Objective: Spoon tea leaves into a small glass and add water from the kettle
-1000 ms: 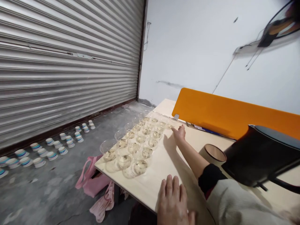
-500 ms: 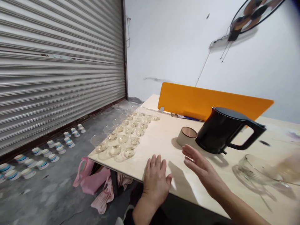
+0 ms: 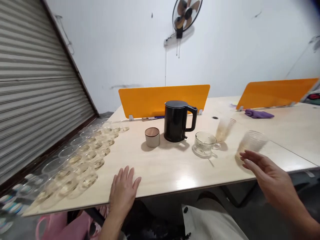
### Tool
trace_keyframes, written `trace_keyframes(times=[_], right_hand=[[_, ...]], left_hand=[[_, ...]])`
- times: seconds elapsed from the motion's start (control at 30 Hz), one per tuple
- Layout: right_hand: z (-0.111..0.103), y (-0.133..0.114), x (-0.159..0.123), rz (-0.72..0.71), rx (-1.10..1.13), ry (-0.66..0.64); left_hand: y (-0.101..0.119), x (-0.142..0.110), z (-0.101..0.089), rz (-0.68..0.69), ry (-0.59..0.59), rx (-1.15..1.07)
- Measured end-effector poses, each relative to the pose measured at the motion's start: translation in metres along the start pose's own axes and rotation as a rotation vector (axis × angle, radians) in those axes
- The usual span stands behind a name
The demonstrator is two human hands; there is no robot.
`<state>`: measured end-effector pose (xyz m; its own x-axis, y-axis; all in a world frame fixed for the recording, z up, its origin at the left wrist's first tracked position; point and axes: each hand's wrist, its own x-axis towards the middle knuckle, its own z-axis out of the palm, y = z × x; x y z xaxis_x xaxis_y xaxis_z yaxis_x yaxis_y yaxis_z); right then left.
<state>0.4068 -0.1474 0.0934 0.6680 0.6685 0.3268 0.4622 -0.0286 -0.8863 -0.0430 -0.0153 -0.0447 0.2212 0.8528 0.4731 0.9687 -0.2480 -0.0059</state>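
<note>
My left hand (image 3: 124, 190) lies flat, fingers spread, on the front edge of the pale wooden table (image 3: 165, 163), holding nothing. My right hand (image 3: 268, 176) hovers open off the table's right front edge, fingertips close to a clear ribbed plastic cup (image 3: 251, 142). A second clear cup (image 3: 224, 129) stands behind it. Rows of clear cups with a little yellowish liquid (image 3: 82, 160) cover the table's left part. A black electric kettle (image 3: 177, 120) stands mid-table with a small round beige container (image 3: 152, 137) to its left and a glass teacup (image 3: 205, 141) to its right.
Orange divider panels (image 3: 163, 100) stand behind the kettle and at the far right (image 3: 275, 92), where a purple cloth (image 3: 258, 114) lies. A roller shutter (image 3: 30, 93) fills the left. A wall fan (image 3: 186, 13) hangs above. Pink bags (image 3: 60, 226) sit under the table.
The view has swung right. My right hand drew back from the far cups and now reaches toward the ribbed cup at the right. My left hand stays flat on the table edge.
</note>
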Motion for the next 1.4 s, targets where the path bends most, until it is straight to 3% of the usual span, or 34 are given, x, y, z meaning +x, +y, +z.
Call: trace_keyframes(times=[0.1,0.17,0.3,0.4,0.5,0.63,0.8,0.93,1.1,1.2,1.23,1.4], right_hand=[[-0.001,0.012,0.009,-0.063,-0.008,0.03],[-0.005,0.016,0.019,-0.144,-0.111,0.12],[-0.026,0.015,0.055,-0.47,-0.446,0.272],[-0.04,0.019,0.091,-0.706,-0.67,0.221],[-0.048,0.03,0.119,-0.843,-0.772,0.137],[-0.052,0.04,0.134,-0.907,-0.863,0.125],[-0.05,0.032,0.131,-0.859,-0.983,0.108],[-0.051,0.013,0.121,-0.794,-1.065,0.129],[-0.056,-0.033,0.095,-0.83,-1.122,0.341],[-0.034,-0.064,0.07,-0.945,-0.962,0.416],[-0.02,-0.072,0.06,-0.982,-0.88,0.364],[0.088,-0.087,0.006,-1.085,-0.433,-0.228]], left_hand=[[0.002,0.001,0.008,0.03,-0.018,0.021],[0.01,0.004,0.014,0.04,0.014,0.001],[0.03,0.011,0.019,0.101,0.043,-0.069],[0.038,0.015,0.019,0.133,0.022,-0.093],[0.038,0.015,0.017,0.126,0.024,-0.104],[0.035,0.012,0.017,0.139,0.027,-0.112],[0.033,0.012,0.018,0.155,0.011,-0.112],[0.033,0.012,0.018,0.157,0.026,-0.125],[0.039,0.013,0.01,0.102,0.027,-0.194],[0.044,0.014,0.0,0.029,0.047,-0.254],[0.045,0.014,-0.003,-0.003,0.064,-0.269],[0.042,0.015,-0.01,-0.111,0.118,-0.342]])
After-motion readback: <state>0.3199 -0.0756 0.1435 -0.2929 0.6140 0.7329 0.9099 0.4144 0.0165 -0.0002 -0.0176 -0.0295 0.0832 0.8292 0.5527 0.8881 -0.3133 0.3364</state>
